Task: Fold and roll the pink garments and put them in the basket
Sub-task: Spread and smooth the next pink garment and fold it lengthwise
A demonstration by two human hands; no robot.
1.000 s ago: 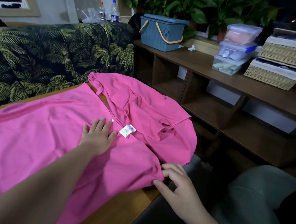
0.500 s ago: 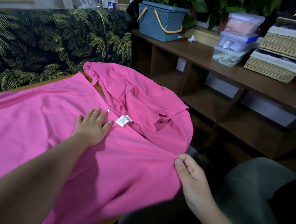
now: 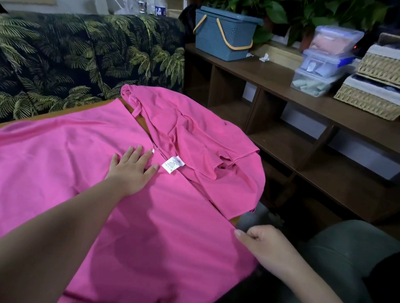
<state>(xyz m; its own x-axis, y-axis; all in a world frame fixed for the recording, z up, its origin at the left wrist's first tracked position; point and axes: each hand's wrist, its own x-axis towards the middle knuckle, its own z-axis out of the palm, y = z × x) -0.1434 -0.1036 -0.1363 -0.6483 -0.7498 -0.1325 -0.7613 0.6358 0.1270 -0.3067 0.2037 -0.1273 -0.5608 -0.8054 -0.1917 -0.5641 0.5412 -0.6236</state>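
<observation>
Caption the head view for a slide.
Left hand flat on pink garment; right hand pinches its corner.

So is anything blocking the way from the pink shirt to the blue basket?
Nothing visible blocks it. The pink shirt lies on the table under the left hand, with the right hand pinching its edge. The blue basket sits on the shelf beyond, but its lid looks closed.

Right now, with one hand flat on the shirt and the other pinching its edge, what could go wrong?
The right hand pinches only the shirt corner, so a pull may drag it off the table edge. The left hand pins just one spot; the rest could bunch. The crumpled garment overhangs and might slide down.
</observation>
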